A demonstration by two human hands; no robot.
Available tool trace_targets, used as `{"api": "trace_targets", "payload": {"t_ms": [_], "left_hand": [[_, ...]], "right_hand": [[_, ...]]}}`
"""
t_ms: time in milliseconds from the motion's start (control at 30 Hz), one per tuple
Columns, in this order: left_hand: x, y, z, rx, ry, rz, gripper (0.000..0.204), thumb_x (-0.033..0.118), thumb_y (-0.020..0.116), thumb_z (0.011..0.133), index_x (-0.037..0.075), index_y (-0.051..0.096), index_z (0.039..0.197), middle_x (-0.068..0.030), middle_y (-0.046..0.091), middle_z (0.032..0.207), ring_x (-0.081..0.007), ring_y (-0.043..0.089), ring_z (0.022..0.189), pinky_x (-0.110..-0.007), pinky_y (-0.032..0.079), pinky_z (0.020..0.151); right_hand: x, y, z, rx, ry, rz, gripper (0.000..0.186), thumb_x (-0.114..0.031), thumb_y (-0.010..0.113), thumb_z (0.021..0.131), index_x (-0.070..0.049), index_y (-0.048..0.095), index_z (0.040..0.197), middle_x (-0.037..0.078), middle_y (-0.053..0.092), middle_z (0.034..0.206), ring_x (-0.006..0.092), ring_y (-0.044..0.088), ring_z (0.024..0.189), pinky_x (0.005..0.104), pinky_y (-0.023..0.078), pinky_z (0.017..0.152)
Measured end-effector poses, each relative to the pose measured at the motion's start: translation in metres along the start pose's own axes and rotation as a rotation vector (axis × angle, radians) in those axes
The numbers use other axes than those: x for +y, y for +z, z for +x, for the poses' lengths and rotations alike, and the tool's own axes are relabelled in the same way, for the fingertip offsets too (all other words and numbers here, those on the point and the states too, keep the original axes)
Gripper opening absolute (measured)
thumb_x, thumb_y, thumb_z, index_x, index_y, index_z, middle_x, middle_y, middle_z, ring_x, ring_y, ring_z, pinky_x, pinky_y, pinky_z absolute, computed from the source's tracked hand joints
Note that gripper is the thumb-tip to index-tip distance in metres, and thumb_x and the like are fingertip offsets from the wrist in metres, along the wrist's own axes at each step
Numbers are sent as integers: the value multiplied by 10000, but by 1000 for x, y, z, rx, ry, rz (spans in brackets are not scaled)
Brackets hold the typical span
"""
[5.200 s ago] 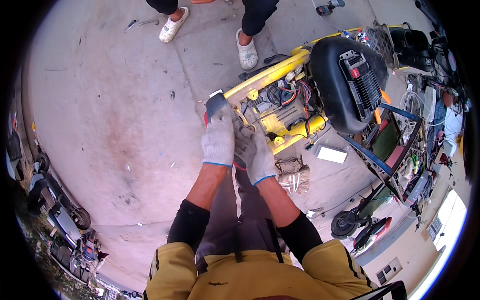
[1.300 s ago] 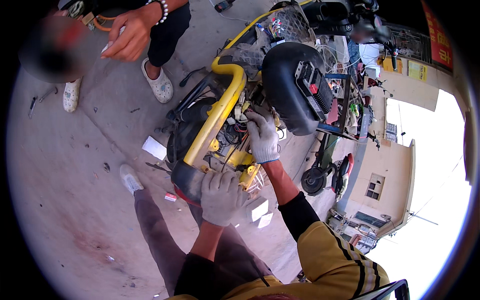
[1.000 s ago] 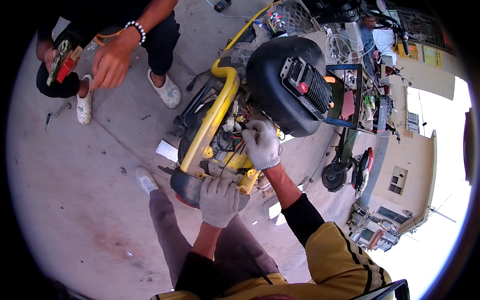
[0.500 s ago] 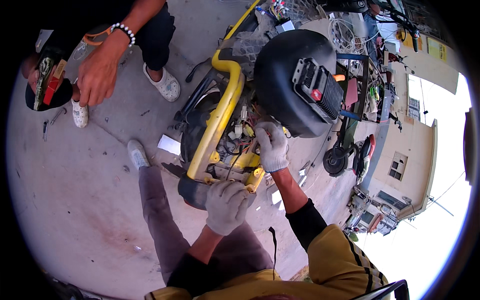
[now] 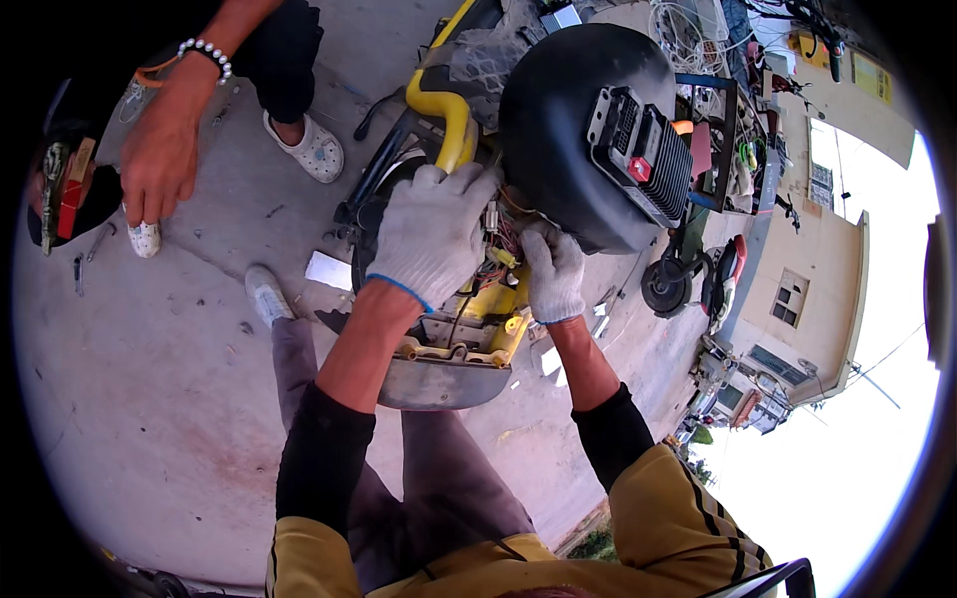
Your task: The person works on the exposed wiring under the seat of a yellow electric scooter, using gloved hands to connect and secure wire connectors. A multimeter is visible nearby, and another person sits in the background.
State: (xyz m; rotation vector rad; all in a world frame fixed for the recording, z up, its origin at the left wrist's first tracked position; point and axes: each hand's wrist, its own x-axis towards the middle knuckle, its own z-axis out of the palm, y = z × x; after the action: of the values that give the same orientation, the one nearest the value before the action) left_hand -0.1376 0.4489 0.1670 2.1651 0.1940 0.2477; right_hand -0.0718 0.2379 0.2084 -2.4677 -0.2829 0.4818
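Note:
My gloved left hand [image 5: 427,236] lies over the bent yellow frame tube [image 5: 451,122], fingers curled toward the exposed wiring [image 5: 506,257]; whatever they grip is hidden. Right of it, my gloved right hand [image 5: 554,267] is closed among wires below the rim of the black seat [image 5: 563,130], its hold too hidden to name. A finned controller [image 5: 638,154] with a red label rests on the seat. A dark curved panel [image 5: 444,384] crosses the frame's near end.
A crouching co-worker's hand [image 5: 159,159] hangs at the left, near a wooden-and-red item [image 5: 75,194] in their other hand. Loose tools [image 5: 92,259] and a white slab [image 5: 329,269] lie on the concrete. A cluttered metal rack [image 5: 703,145] and a scooter [image 5: 678,284] stand right.
My left hand has risen from the frame's near end onto the upper tube and wiring. My right hand stays among the wires, shifted slightly. The co-worker's hand has dropped lower and leftward.

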Motion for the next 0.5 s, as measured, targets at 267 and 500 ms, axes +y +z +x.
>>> {"api": "trace_targets", "payload": {"t_ms": [267,500], "left_hand": [[5,18,-17,4,-35,61,339,151,760,808,91,744,1141,-44,734,1206,-337,585,1222,-508,486,1056],[2,23,-42,125,-29,-50,383,132,789,794,66,715,1164,-66,699,1268,-357,522,1362,-567,434,1196]], "right_hand": [[9,8,14,40,-193,-466,320,-238,553,1121,-13,730,1262,324,751,1112,492,736,1055,542,570,919],[0,12,39,-240,-60,-976,423,-317,479,1160,-126,653,1495,271,705,1403,501,698,1217,508,574,1019]]}}
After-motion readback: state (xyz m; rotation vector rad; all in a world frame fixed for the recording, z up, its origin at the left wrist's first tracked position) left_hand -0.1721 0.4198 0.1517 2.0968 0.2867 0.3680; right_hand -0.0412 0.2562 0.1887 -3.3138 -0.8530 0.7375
